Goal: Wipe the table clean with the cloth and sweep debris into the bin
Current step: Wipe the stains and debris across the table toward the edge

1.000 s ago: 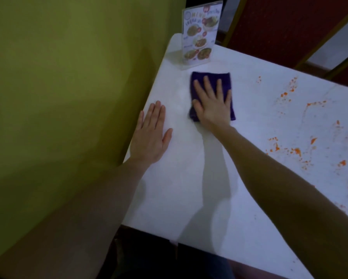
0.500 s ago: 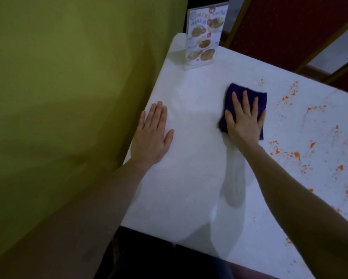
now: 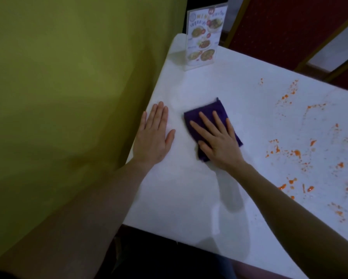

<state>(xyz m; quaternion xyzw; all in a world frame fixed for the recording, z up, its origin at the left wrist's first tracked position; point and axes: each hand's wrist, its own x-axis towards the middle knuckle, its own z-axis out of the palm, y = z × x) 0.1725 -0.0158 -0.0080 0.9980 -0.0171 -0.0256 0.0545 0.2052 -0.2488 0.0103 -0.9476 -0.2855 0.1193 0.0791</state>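
From the head camera, looking down, there is a white tabletop (image 3: 189,188) next to a green wall (image 3: 68,97). The right hand (image 3: 219,141) lies flat on a dark purple cloth (image 3: 207,111) with its fingers straight and spread out, pressing the cloth down on the tabletop. It is not squeezing the cloth. The cloth is folded and sits on the left half of the tabletop, partly hidden under the hand. The left hand (image 3: 153,135) lies flat on the bare tabletop just beside the cloth, close to the edge by the wall. Its fingers are straight and it holds nothing. The two hands are near each other but do not touch. On the right side of the tabletop there are many small orange spots (image 3: 294,154), well apart from the cloth. A menu stand (image 3: 204,37) with food pictures stands up at the far corner of the tabletop. Behind it is a dark red chair back (image 3: 290,27).
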